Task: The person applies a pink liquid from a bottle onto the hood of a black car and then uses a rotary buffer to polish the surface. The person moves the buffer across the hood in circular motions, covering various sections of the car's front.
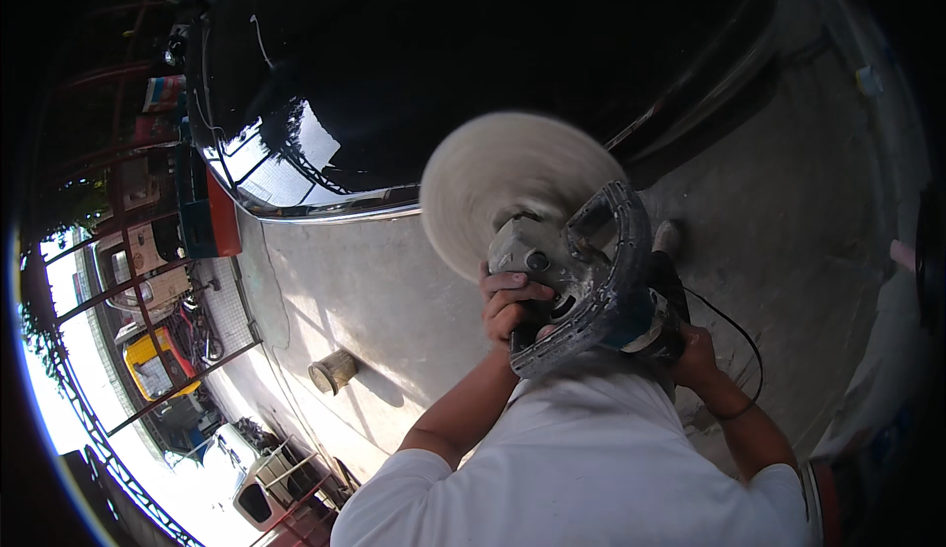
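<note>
- Up close, one power polisher [581, 286] is held in front of the person's chest, above the concrete floor [384, 291], its grey body scuffed and dusty.
- One round, off-white buffing pad [512, 187] sits at the polisher's front end; it is blurred and faces away toward the black car.
- One D-shaped loop handle [616, 271] arches over the polisher's head, grey and worn.
- Two hands are on the tool: the left hand [510, 303] is clenched around the polisher's body just below the pad, fingers curled over the housing.
- The right hand [695, 350] grasps the rear of the polisher, near its blue section; the fingers themselves are mostly hidden behind the tool.
- One black cord [734, 325] loops from the tool's rear past the right wrist.
- One black car [443, 64] fills the upper part of the view, its glossy panel reflecting sky and branches, just beyond the pad.
- One short cylindrical container [333, 371] stands alone on the floor to the left, well apart from the polisher.
- One white sleeved shirt [591, 458] covers the person's torso.
</note>
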Motion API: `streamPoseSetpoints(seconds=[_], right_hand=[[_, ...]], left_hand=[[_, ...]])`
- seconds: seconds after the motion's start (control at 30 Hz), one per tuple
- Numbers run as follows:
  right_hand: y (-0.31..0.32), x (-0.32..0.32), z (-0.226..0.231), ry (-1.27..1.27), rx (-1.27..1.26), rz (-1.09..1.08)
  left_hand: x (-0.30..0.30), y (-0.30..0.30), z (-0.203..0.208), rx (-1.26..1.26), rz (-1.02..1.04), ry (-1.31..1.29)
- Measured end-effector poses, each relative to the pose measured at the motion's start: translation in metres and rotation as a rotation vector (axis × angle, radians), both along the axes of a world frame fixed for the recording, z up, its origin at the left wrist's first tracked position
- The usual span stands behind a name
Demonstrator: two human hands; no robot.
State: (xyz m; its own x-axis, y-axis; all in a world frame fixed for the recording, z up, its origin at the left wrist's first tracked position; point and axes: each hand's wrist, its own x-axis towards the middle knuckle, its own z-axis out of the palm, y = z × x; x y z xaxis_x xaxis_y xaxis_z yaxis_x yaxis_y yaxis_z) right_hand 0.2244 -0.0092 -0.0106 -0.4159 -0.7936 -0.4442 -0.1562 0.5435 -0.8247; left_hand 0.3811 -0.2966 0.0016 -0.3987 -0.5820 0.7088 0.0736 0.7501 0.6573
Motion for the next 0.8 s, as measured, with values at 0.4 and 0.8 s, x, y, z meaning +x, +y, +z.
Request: streamPoseSetpoints(seconds=[0.4,0.8], right_hand=[[-0.247,0.153,0.006,0.129,-0.076,0.332],[-0.098,0.07,0.016,0.173,-0.039,0.097]], left_hand=[[0.229,-0.19,0.006,-0.332,0.86,-0.34],[0.086,-0.063,0.008,0.107,0.355,0.029]])
